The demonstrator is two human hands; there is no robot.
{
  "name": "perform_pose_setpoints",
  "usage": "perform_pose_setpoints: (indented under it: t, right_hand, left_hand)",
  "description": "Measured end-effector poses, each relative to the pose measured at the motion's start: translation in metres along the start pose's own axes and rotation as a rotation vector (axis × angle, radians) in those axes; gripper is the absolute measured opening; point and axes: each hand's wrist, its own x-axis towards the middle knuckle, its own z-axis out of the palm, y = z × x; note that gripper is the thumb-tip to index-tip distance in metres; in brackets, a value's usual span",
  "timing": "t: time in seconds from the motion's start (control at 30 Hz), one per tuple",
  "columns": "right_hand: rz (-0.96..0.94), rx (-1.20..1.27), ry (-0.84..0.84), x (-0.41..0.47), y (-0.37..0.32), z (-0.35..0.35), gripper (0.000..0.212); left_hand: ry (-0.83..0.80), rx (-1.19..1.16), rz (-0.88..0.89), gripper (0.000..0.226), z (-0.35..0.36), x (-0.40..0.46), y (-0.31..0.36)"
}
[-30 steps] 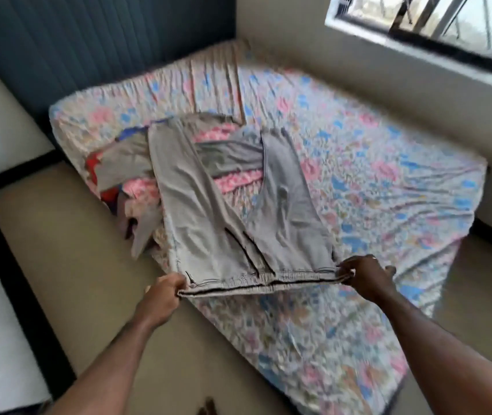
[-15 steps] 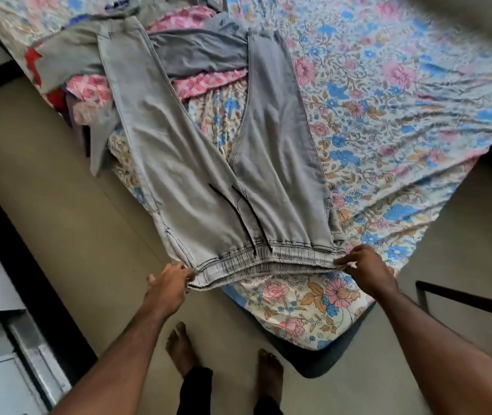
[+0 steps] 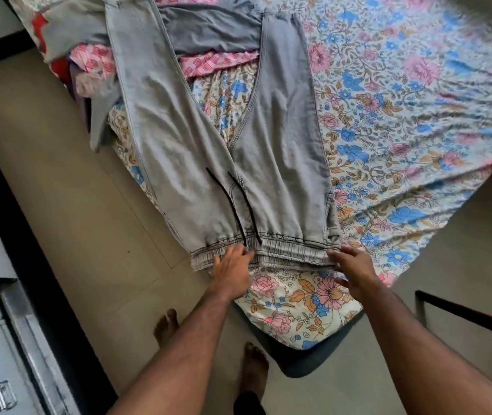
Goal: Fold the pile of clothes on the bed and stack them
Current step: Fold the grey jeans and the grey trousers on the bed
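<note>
Grey trousers (image 3: 280, 163) with a black drawstring lie spread flat across the corner of the bed (image 3: 403, 115), legs pointing away and waistband nearest me. My left hand (image 3: 232, 268) rests with straight fingers on the waistband near its middle. My right hand (image 3: 354, 271) lies open at the waistband's right end, fingers spread on the sheet and cloth. The pile of unfolded clothes (image 3: 89, 61), pink, red and grey, sits at the bed's left edge, partly under the left trouser leg.
The floral sheet covers the mattress to the right. Tan floor (image 3: 68, 205) runs along the left of the bed. A metal trunk (image 3: 5, 363) stands at bottom left. My bare feet (image 3: 255, 366) stand by the bed corner. A dark frame (image 3: 466, 316) shows at right.
Both hands have let go of the waistband ends. The left hand slid right toward the waistband's middle. The trousers now lie flat on the bed, and the view tilted further down.
</note>
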Motion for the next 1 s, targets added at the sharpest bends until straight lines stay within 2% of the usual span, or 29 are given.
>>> perform_pose_setpoints:
  t: [0.07, 0.13, 0.23, 0.3, 0.37, 0.43, 0.5, 0.53, 0.57, 0.63, 0.7, 0.77, 0.87, 0.93, 1.0]
  right_hand:
    - [-0.088, 0.044, -0.029, -0.010, -0.011, 0.009, 0.043]
    - [-0.211, 0.100, -0.081, -0.026, -0.023, 0.023, 0.040]
    - [-0.506, 0.035, -0.176, -0.063, -0.048, 0.056, 0.034]
    - [-0.680, -0.048, -0.272, -0.089, -0.065, 0.091, 0.030]
    - [-0.821, -0.140, -0.341, -0.107, -0.075, 0.135, 0.029]
    - [-0.917, -0.276, -0.367, -0.116, -0.076, 0.179, 0.033]
    - [-0.911, -0.456, -0.431, -0.121, -0.067, 0.226, 0.035]
    - [-0.892, -0.580, -0.482, -0.120, -0.059, 0.247, 0.037]
    - [-0.893, -0.726, -0.521, -0.116, -0.049, 0.266, 0.040]
    - [-0.861, -1.049, -0.562, -0.099, -0.022, 0.298, 0.048]
    - [-0.774, -1.263, -0.559, -0.078, 0.009, 0.318, 0.048]
    - [-0.753, -1.365, -0.521, -0.065, 0.031, 0.325, 0.038]
    - [-0.759, -1.441, -0.476, -0.055, 0.047, 0.333, 0.033]
    - [-0.710, -1.455, -0.480, -0.052, 0.047, 0.337, 0.039]
    - [-0.644, -1.418, -0.482, -0.050, 0.043, 0.338, 0.039]
  left_hand:
    - [-0.009, -0.118, -0.027, 0.069, 0.007, 0.001, -0.005]
    - [-0.015, -0.333, -0.067, 0.072, 0.011, 0.002, -0.012]
    - [0.017, -0.567, -0.090, 0.072, 0.012, 0.002, -0.019]
    - [0.045, -0.851, -0.071, 0.062, 0.010, 0.001, -0.021]
    - [0.110, -1.260, -0.088, 0.048, 0.007, 0.000, -0.030]
    - [0.292, -1.537, -0.220, 0.029, 0.009, -0.003, -0.049]
    - [0.512, -1.554, -0.446, 0.015, 0.012, -0.006, -0.075]
    - [0.573, -1.533, -0.555, 0.016, 0.018, -0.007, -0.090]
    - [0.553, -1.526, -0.647, 0.016, 0.022, -0.008, -0.103]
    - [0.346, -1.633, -0.743, 0.009, 0.031, -0.008, -0.126]
    - [0.171, -1.732, -0.700, 0.019, 0.042, -0.005, -0.146]
    - [0.078, -1.808, -0.644, 0.024, 0.050, 0.000, -0.159]
    - [0.074, -1.854, -0.644, 0.029, 0.049, 0.010, -0.162]
    - [0.129, -1.793, -0.656, 0.022, 0.041, 0.013, -0.161]
    - [0.136, -1.598, -0.625, 0.014, 0.033, 0.018, -0.164]
